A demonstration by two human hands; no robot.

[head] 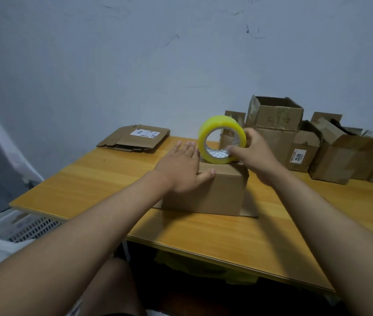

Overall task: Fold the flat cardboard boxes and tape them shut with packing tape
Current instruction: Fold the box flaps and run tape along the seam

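A small folded cardboard box (217, 190) stands near the middle of the wooden desk (103, 179), its top flaps closed and its bottom flaps splayed out flat on the desk at either side. The left hand (181, 169) lies palm down on the left part of the box top, fingers (189, 148) straight and spread, the thumb stretched along the box's front top edge; it holds nothing. The right hand (255, 156) grips a roll of yellowish clear packing tape (222, 140), which stands on edge on the far part of the box top; the thumb reaches into the roll's core while the other fingers curl over its outer rim. A flattened cardboard box (135, 139) with a white label lies at the desk's far left corner. Along the wall to the right, a cluster of worn assembled boxes (295, 137) sits on the desk, one open-topped box stacked on another.
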